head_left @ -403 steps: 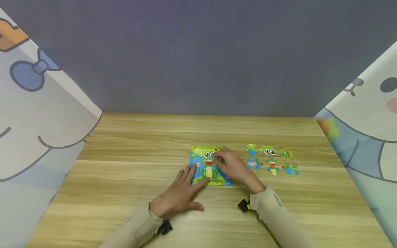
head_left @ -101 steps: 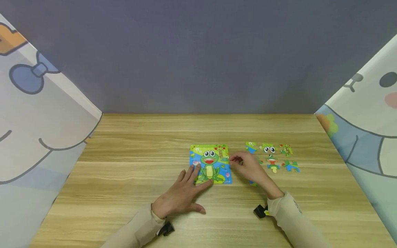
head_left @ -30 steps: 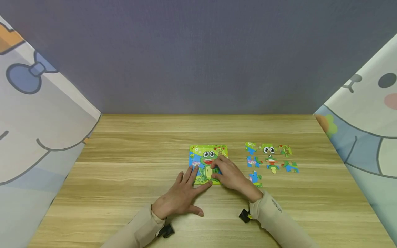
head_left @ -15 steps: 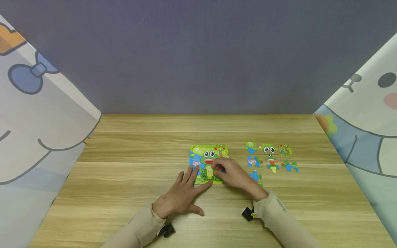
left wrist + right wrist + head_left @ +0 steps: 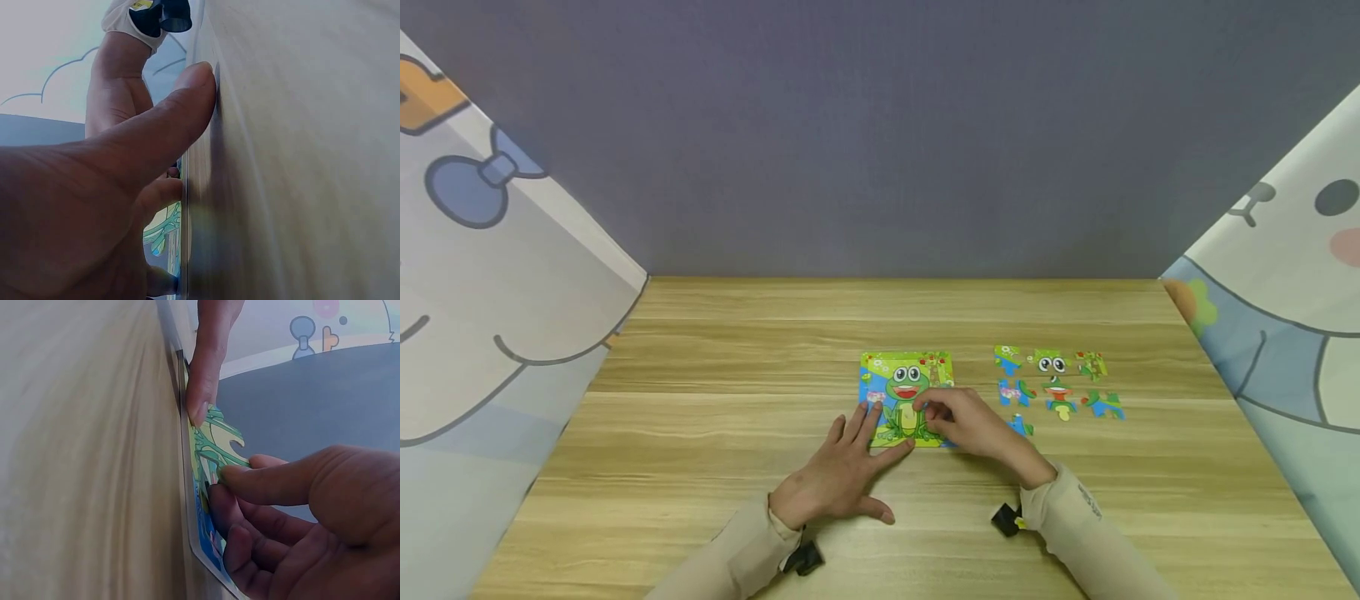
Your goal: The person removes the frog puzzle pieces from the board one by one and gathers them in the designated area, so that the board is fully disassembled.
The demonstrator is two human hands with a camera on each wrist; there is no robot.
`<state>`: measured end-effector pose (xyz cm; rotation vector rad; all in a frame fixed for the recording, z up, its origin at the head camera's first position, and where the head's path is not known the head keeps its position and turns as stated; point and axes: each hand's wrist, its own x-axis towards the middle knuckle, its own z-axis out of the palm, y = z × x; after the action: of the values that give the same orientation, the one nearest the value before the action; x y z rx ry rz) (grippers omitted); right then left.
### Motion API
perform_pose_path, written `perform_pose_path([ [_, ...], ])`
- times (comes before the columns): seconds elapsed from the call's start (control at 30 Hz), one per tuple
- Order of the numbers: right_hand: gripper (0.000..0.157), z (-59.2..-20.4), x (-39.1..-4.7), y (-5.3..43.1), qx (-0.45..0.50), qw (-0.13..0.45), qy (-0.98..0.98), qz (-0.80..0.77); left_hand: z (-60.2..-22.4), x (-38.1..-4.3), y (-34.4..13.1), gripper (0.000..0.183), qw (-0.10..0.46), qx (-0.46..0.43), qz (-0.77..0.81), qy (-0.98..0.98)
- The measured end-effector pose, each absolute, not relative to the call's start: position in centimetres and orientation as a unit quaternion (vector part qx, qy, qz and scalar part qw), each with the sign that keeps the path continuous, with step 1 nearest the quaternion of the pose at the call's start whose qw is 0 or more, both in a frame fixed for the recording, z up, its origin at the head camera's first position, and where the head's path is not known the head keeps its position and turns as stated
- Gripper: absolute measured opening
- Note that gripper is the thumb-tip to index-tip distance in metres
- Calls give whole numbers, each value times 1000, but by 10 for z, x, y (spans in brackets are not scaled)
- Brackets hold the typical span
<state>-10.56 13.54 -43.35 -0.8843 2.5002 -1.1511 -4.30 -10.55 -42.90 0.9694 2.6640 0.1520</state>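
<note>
A square frog jigsaw puzzle board (image 5: 874, 367) lies flat on the table in the head view. My left hand (image 5: 833, 477) rests with spread, straight fingers on its lower left edge. Over the lower right part, my right hand (image 5: 972, 423) pinches a puzzle piece between thumb and curled fingers. In the right wrist view this piece (image 5: 220, 439), pale yellow and green with a rounded notch, stands tilted up from the board. My left thumb (image 5: 164, 128) is off the board in the left wrist view. My right hand hides the board's lower right part.
Right of the board, several loose puzzle pieces lie in rough rows, among them an eyes piece (image 5: 1051, 363), a mouth piece (image 5: 1060, 400) and a lower blue piece (image 5: 1019, 424). A grey wall (image 5: 895, 167) borders the wooden table (image 5: 737, 333) at the back.
Since the oldest frame, a blue piece has joined the loose ones at lower right. My right hand came back from the right to the board's lower part; the left hand has hardly moved.
</note>
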Motion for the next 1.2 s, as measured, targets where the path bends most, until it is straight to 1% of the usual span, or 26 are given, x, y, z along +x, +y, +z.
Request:
perform_pose_path([
  [0.13, 22, -433, -105, 136, -305, 125, 858, -394, -429, -43, -105, 92, 155, 335, 50, 928],
  [0.33, 20, -433, -105, 135, -288, 121, 861, -400, -429, -43, -105, 92, 151, 337, 44, 928],
  [0.7, 17, -434, -106, 141, -214, 138, 849, -463, -428, -43, -105, 93, 150, 339, 45, 928],
  [0.97, 22, -430, -106, 155, -183, 128, 842, -490, -428, -43, -105, 93, 153, 336, 47, 928],
  [1.2, 24, -427, -104, 173, -179, 112, 839, -502, -428, -43, -106, 93, 143, 339, 47, 929],
])
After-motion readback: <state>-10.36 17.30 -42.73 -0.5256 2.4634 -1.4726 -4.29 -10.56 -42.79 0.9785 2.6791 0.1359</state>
